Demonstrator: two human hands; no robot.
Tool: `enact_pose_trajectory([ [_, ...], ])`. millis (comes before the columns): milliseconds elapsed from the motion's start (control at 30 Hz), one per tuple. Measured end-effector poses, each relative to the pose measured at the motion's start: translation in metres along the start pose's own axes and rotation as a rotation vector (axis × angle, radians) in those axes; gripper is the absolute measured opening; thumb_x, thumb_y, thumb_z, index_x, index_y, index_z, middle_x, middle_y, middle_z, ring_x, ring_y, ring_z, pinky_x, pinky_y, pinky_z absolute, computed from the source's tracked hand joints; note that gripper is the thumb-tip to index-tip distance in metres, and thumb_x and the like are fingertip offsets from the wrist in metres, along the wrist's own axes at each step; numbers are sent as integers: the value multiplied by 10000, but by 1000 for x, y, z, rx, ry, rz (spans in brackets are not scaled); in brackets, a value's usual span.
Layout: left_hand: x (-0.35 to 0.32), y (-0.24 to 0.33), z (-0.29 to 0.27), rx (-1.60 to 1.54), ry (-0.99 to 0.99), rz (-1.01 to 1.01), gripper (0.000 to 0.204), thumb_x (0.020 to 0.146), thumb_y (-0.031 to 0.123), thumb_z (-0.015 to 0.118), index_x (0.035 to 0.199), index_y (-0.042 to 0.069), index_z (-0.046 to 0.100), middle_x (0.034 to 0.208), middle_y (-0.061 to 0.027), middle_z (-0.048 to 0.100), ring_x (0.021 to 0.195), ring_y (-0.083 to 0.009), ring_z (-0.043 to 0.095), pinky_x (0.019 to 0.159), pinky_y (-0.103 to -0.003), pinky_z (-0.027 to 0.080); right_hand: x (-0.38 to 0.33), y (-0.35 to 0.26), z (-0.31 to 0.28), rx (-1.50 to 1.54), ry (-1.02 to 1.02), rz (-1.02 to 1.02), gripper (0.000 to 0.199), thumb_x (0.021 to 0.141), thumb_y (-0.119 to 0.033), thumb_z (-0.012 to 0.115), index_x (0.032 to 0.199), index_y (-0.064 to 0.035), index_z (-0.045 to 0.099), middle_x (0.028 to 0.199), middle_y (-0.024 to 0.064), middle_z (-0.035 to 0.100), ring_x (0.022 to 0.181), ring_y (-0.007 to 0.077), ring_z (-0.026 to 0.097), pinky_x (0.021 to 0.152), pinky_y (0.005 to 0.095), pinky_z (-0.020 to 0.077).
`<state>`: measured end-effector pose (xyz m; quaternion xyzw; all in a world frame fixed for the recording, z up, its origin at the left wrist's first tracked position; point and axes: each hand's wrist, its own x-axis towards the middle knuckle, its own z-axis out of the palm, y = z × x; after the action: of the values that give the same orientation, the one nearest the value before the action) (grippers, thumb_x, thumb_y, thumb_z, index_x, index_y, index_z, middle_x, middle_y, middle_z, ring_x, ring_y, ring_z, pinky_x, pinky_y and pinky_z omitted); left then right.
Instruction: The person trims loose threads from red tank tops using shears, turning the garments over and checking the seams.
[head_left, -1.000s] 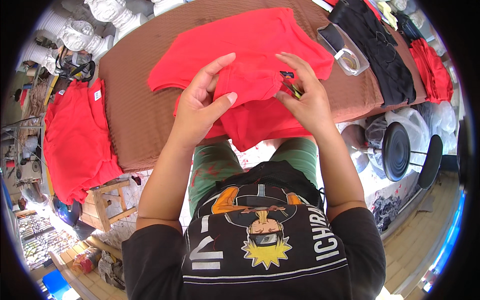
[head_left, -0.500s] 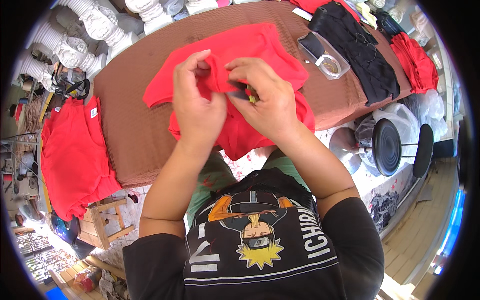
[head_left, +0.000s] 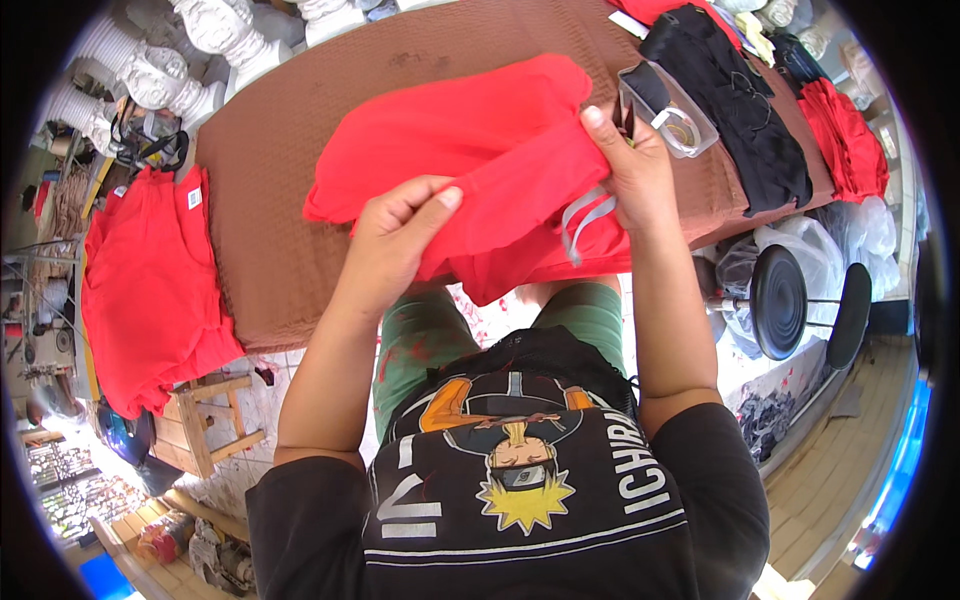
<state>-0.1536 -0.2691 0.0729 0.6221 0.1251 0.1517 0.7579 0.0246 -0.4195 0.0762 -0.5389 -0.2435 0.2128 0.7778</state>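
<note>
Head view. The left hand (head_left: 395,240) and right hand (head_left: 630,165) hold a red garment (head_left: 480,150) above the near edge of the brown worktop (head_left: 270,190). Half a second ago both hands were bunched together at the garment's middle; now they have drawn apart, the left toward the garment's near-left corner, the right to its right edge, so the cloth is stretched between them. The left grip is closed, thumb and fingers pinching a fold of the red cloth. The right grip is also closed on the cloth, fingers wrapped over its right edge; a pale grey strip (head_left: 585,215) hangs from the garment just below that hand. Whether this strip is a label or a drawstring cannot be told.

The far part of the garment lies on the worktop; its near part hangs off the worktop edge over the person's lap. Judging from the spread of the hands, the work has passed from handling a small detail at the middle to opening or straightening the piece.

Right of the garment, touching the right hand's far side, stands a clear box (head_left: 670,105). Farther right lie a black garment (head_left: 740,110) and a red pile (head_left: 845,135). Left of the garment, beyond the worktop's left end, a red stack (head_left: 150,270) rests over a wooden stool (head_left: 215,420).
</note>
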Motion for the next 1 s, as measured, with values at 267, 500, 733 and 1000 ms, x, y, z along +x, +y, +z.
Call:
enact_pose_trajectory([
  [267, -2, -4, 6, -71, -44, -9, 209, 910, 122, 551, 1052, -18, 615, 962, -32, 644, 891, -75, 581, 813, -229, 455, -8, -2, -5, -149, -5, 10, 190, 851, -230, 671, 786, -57, 626, 752, -31, 612, 662, 26, 525, 607, 184, 422],
  [500, 3, 1, 9, 70, 232, 208, 153, 907, 109, 554, 1007, 5, 604, 954, -30, 618, 864, -73, 573, 789, -237, 479, -8, -5, -7, -327, -22, -62, 183, 851, -223, 670, 820, -46, 635, 756, -16, 617, 702, 33, 533, 637, 182, 424],
  [733, 16, 34, -88, -206, 1027, 450, 351, 883, 68, 531, 1227, 40, 467, 1187, -125, 529, 1167, -216, 457, 966, -347, 361, -6, -19, -35, -177, 130, -115, 140, 866, -170, 643, 908, -36, 642, 781, 14, 645, 615, 6, 501, 527, 137, 361],
  [1000, 19, -1, -46, 329, 547, 494, 316, 856, 93, 608, 1162, 28, 557, 1197, -84, 550, 1131, -179, 490, 975, -320, 378, -6, -15, -37, -243, 134, -95, 132, 872, -169, 630, 888, -40, 650, 749, 4, 638, 529, -18, 423, 477, 144, 302],
])
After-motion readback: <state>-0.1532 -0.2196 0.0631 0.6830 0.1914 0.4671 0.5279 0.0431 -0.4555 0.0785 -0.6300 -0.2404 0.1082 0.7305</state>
